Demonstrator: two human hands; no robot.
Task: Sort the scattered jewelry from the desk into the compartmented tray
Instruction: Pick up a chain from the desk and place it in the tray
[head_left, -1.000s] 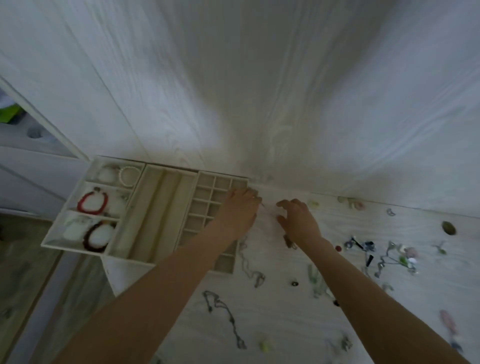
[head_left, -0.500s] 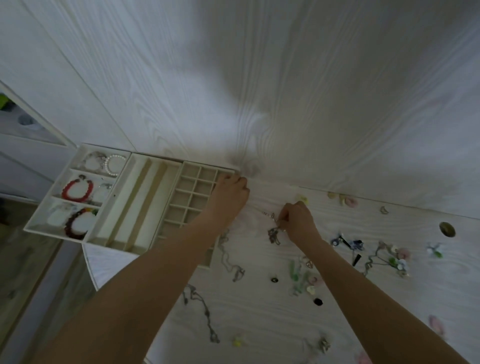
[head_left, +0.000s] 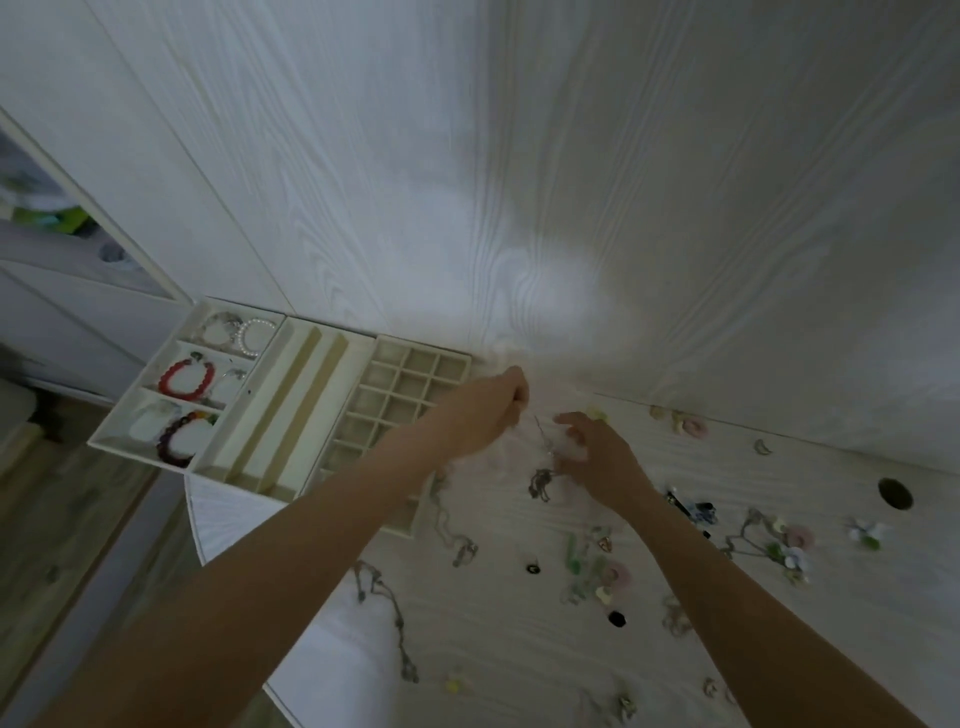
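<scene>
Holding a thin chain (head_left: 543, 441) stretched between them, the left hand (head_left: 488, 410) pinches its top end in curled fingers while the right hand (head_left: 592, 452) pinches lower down, likely to untangle it. Its bunched end (head_left: 540, 480) hangs just below the right fingers. The tray (head_left: 291, 364) sits left. Half a second ago the left hand was lower.

Left hand (head_left: 488, 405): fingers curled, raised by the tray's right edge, pinching one end of a thin chain (head_left: 540, 434).
Right hand (head_left: 597, 457): fingers curled on the chain's lower end; its dark clump (head_left: 540, 480) hangs just below.
Tray (head_left: 291, 332): three sections; red bracelet (head_left: 186, 378) in the left section's middle compartment, grid section partly under the left forearm.
Desk (head_left: 519, 649): scattered necklaces, flower pieces, round hole (head_left: 894, 493) at right.
</scene>
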